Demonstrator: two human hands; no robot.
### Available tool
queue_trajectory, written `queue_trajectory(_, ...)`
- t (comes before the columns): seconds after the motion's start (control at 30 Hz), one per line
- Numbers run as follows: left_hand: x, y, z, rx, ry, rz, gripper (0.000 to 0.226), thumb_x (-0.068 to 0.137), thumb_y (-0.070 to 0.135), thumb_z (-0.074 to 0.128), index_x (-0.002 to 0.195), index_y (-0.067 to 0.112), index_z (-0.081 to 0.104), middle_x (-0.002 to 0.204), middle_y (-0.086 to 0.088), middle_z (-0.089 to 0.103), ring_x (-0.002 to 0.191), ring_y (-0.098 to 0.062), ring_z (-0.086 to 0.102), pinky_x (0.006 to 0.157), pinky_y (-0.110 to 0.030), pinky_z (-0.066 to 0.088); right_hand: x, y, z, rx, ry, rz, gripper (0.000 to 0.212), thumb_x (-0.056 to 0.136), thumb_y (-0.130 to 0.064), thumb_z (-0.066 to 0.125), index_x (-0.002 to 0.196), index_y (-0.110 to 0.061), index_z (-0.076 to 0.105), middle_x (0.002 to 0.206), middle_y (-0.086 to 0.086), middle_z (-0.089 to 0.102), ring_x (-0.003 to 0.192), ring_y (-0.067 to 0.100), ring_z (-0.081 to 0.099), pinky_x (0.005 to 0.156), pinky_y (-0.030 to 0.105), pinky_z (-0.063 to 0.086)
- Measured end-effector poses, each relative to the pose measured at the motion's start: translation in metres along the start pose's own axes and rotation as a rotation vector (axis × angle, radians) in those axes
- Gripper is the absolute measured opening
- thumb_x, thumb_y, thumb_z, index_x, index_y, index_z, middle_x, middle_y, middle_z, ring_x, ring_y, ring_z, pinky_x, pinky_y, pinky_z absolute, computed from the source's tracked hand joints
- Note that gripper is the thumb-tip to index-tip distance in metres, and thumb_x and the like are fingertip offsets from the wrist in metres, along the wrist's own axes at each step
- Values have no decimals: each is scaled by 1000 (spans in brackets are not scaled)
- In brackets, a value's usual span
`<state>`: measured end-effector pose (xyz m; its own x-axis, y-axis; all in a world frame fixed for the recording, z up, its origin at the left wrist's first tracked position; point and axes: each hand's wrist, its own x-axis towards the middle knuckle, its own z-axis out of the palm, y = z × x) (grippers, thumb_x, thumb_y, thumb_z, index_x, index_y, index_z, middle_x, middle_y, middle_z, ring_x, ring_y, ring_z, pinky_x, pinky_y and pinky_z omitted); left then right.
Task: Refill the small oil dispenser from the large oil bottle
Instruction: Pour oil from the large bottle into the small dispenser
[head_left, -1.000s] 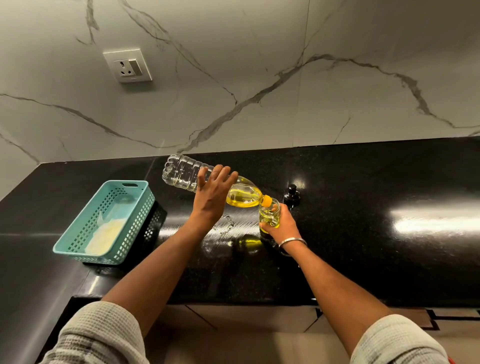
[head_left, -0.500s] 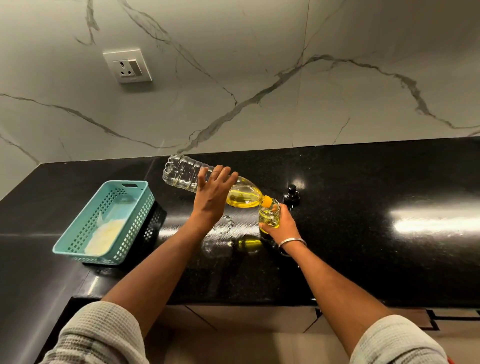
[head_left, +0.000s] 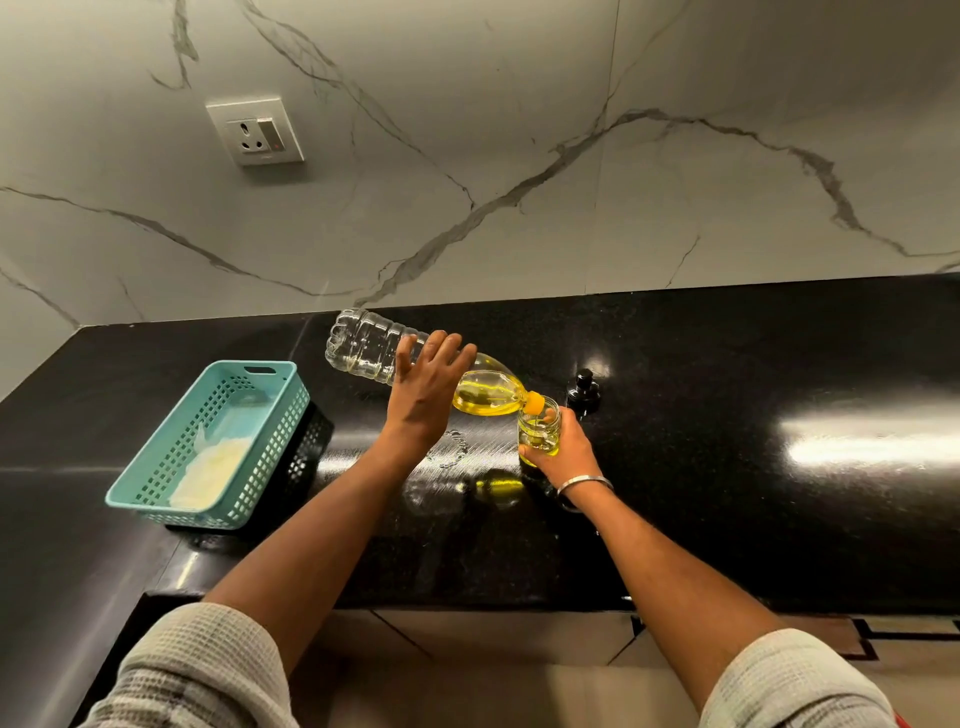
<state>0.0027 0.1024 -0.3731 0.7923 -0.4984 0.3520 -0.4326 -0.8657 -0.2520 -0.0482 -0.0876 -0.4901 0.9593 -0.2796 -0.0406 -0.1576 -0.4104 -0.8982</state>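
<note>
The left hand (head_left: 422, 400) is gripping the big bottle (head_left: 415, 361), its long axis tilting down-right, mouth over the small jar (head_left: 540, 431) the right hand (head_left: 563, 452) is gripping.

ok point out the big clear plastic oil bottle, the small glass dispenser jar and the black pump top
big clear plastic oil bottle (head_left: 363, 345): head view, on its empty ribbed base end
small glass dispenser jar (head_left: 540, 431): head view, on its front wall
black pump top (head_left: 584, 387): head view, on its body, standing on the counter
</note>
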Motion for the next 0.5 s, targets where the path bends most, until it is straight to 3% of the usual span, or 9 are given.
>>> queue_trajectory(0.5, 1, -1, -1, 1, 3, 8, 75, 51, -5, 83, 118, 22, 62, 121, -4, 61, 119, -27, 56, 103, -42, 20, 2, 2, 1, -6, -4, 10, 63, 67, -17, 83, 118, -20, 47, 117, 4, 56, 107, 18, 54, 92, 28, 45)
